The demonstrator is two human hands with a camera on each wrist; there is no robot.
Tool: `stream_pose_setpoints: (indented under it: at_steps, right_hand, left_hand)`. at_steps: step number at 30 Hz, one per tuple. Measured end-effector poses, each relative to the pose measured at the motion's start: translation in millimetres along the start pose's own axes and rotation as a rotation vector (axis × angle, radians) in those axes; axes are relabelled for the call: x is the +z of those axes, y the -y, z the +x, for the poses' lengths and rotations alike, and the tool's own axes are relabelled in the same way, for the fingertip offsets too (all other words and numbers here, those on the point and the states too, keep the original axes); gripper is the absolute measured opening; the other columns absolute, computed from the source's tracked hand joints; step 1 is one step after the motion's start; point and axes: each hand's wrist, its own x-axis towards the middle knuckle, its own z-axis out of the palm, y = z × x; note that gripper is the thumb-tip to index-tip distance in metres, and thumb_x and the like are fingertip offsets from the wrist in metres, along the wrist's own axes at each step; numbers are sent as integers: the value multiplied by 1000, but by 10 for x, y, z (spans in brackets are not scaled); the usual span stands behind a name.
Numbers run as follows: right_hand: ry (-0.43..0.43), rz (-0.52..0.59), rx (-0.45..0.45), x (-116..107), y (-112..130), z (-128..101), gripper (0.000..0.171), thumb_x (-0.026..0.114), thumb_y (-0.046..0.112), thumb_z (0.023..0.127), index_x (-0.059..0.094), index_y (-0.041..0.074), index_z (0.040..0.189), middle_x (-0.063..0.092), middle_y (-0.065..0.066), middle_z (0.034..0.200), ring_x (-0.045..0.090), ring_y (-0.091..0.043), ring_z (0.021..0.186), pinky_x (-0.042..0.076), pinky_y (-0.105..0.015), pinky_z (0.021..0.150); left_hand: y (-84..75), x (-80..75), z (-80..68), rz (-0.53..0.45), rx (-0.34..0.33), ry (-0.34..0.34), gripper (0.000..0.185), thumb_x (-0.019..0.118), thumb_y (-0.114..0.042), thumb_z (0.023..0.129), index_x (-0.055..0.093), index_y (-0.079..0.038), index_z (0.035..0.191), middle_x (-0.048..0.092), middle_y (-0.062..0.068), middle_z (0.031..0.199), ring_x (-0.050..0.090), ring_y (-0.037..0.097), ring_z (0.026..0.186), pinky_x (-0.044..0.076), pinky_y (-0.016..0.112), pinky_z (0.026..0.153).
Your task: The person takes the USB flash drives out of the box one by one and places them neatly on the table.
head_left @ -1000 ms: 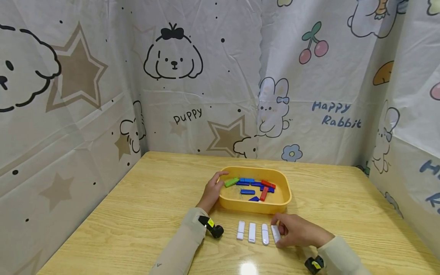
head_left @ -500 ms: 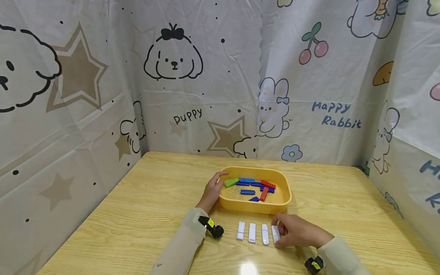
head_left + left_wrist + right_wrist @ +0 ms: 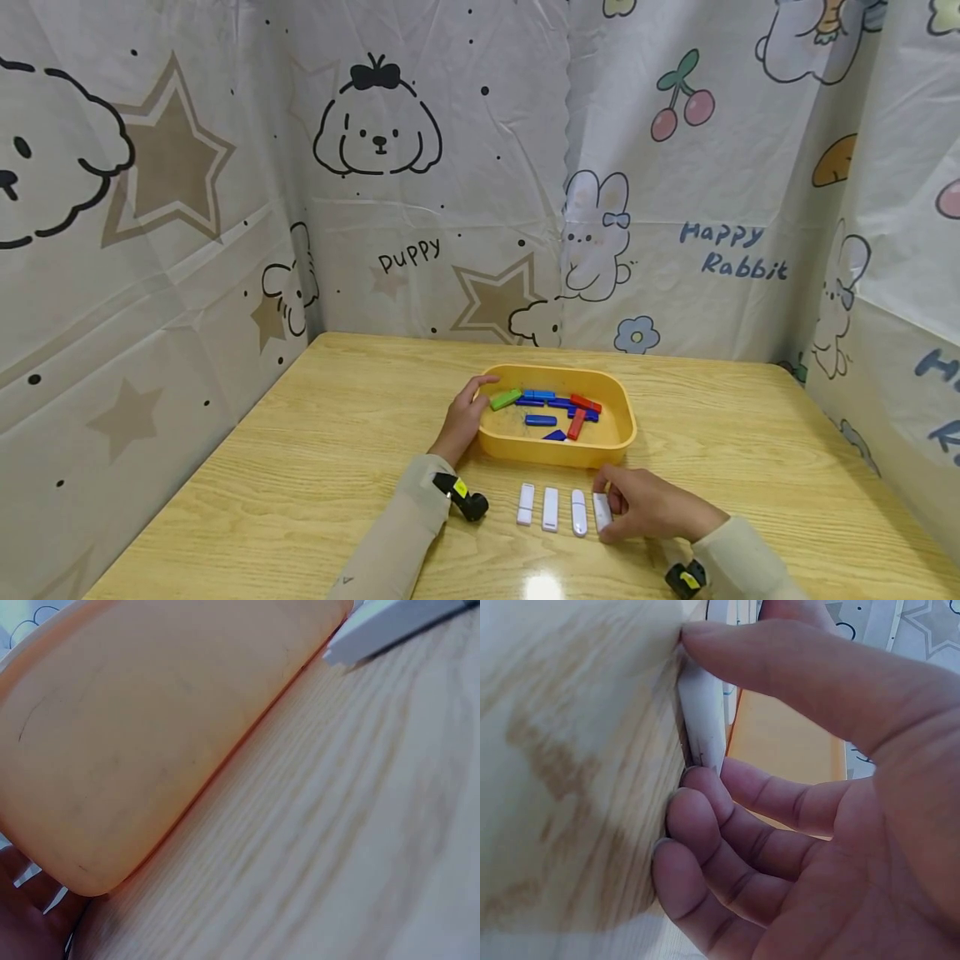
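In the head view my left hand [image 3: 460, 419] holds the left end of a yellow plastic bin [image 3: 551, 451], a finger over its rim. Several blue, red and green USB sticks lie in the bin, among them a green USB stick [image 3: 506, 400] and a red USB stick [image 3: 576, 423]. My right hand [image 3: 643, 504] pinches a white USB stick [image 3: 703, 712] by its two ends, thumb at the near end. This stick lies on the table at the right end of a row, beside a rounded white USB stick [image 3: 578, 512] and two other white ones.
The light wooden table [image 3: 300, 467] carries the bin and the row. Patterned cloth [image 3: 420, 208] hangs behind and on both sides. A black wrist camera [image 3: 463, 498] sits on the left sleeve, left of the row.
Both hands stay in place, the left at the bin and the right at the rightmost white USB stick. That stick now lies very slightly straighter with the row.
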Motion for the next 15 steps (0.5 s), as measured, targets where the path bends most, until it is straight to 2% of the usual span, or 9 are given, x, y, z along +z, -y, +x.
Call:
stream_pose_setpoints:
  at_steps: [15]
  right_hand:
    - [2,-21,-19,-6,-4,-7,47,83,24,73,55,11,108,54,-5,81,48,-18,73,36,-27,62]
  left_hand:
    - [2,6,-3,-17,-8,3,37,42,-11,94,58,-16,128,45,7,145,37,25,134,37,46,103]
